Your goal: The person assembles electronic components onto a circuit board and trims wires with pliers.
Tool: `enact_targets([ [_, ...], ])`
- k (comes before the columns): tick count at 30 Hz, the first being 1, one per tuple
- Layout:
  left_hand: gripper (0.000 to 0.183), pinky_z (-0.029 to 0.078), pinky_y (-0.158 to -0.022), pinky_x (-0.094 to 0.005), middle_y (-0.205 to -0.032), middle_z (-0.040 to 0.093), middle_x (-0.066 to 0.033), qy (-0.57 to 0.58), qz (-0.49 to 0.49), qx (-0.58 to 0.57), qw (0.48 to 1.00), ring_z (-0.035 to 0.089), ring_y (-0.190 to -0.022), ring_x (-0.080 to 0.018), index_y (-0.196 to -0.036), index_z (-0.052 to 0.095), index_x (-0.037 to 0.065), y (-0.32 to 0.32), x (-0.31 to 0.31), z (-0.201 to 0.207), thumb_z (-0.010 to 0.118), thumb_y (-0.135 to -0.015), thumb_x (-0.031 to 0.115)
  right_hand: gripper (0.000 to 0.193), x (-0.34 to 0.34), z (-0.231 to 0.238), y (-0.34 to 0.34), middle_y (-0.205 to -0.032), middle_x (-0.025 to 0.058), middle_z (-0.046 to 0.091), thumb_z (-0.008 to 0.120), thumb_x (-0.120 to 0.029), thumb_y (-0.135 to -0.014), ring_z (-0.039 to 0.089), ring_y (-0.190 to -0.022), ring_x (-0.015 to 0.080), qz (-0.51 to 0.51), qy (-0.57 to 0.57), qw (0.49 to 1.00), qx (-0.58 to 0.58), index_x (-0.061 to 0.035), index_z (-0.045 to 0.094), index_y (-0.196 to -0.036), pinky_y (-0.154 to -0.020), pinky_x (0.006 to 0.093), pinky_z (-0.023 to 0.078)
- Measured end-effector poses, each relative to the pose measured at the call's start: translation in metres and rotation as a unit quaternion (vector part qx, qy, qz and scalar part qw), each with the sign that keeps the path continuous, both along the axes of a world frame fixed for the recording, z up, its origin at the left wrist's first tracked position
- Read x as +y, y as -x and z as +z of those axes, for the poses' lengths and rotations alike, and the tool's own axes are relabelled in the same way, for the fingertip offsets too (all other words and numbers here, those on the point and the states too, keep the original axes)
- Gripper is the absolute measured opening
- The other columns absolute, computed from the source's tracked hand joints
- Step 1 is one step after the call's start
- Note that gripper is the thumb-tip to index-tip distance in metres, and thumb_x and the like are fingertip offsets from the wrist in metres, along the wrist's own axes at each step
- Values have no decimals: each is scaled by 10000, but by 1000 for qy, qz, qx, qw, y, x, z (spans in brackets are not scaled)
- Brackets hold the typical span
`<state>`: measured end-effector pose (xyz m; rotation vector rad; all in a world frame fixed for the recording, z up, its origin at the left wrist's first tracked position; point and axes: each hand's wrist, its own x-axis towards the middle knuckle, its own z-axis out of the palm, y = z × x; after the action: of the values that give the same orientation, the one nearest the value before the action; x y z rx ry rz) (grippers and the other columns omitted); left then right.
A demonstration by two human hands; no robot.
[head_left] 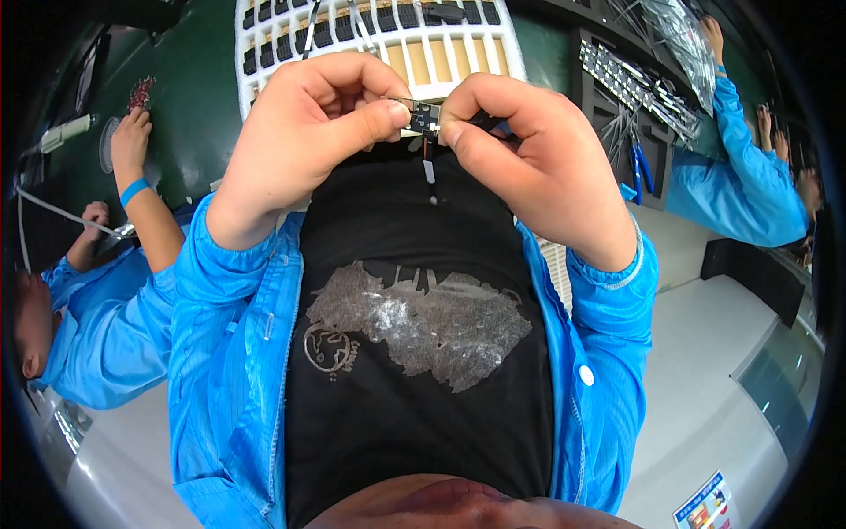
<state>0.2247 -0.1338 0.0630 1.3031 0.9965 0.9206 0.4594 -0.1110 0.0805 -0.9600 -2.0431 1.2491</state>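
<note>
A small dark circuit board [425,116] is held up in front of my chest, between my two hands. My left hand [304,137] pinches its left end between thumb and forefinger. My right hand [538,145] pinches the right end the same way, and the other fingers are curled behind. From the board's lower edge hangs a narrow black-and-white flex cable [429,170]. A dark piece [486,120] shows beside my right forefinger; its kind is hard to make out. Just beyond my hands lies a white foam tray [516,53] with rows of black parts in its slots.
At the right are a dark tray of metal strips [630,88], blue-handled pliers [641,167] and a clear plastic bag [683,44]. A co-worker's hand [132,141] is at the left near small red pieces [141,91]. Another person's blue sleeve [740,167] reaches in at the right.
</note>
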Motion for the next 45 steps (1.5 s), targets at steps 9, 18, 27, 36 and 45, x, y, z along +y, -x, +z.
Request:
enact_targets([
  [9, 107, 498, -717, -218, -833, 675, -11, -43, 39, 37, 998, 618, -783, -61, -994, 698, -16, -8, -6, 0, 715, -911, 50, 52, -6, -6, 1, -657, 131, 574, 662, -64, -856, 577, -567, 228, -16, -9, 1000, 13, -26, 635, -879, -557, 341, 466],
  [18, 97, 510, -763, -228, -872, 694, -19, -150, 81, 119, 978, 632, -817, -71, -977, 701, -29, -13, -14, -1, 721, -900, 26, 56, -9, -14, 1, -705, 80, 537, 666, -9, -848, 513, -589, 158, -46, -186, 981, -4, -8, 617, -874, -547, 287, 415],
  [27, 81, 487, -735, -209, -863, 692, -8, -125, 92, 87, 984, 613, -794, -54, -965, 704, -21, -17, -12, -11, 720, -901, 27, 72, -9, -22, 5, -699, 98, 534, 668, -6, -832, 525, -587, 199, -46, -191, 980, -9, -17, 612, -877, -551, 321, 428],
  [36, 61, 438, -660, -195, -809, 638, 32, -58, 57, 79, 994, 536, -731, -21, -947, 685, -6, -10, -2, -10, 698, -926, 50, 80, -6, -22, 12, -736, 173, 610, 657, -65, -839, 636, -708, 380, -64, -149, 986, -32, -28, 588, -826, -628, 453, 511],
  [45, 87, 493, -683, -217, -834, 676, -14, 3, 41, 36, 998, 619, -771, -53, -985, 672, -7, 12, 23, 8, 704, -926, 49, 343, -8, -29, 3, -940, 104, 683, 719, -119, -902, 664, -782, 189, -94, -19, 994, 46, -22, 635, -1220, -638, 304, 510],
])
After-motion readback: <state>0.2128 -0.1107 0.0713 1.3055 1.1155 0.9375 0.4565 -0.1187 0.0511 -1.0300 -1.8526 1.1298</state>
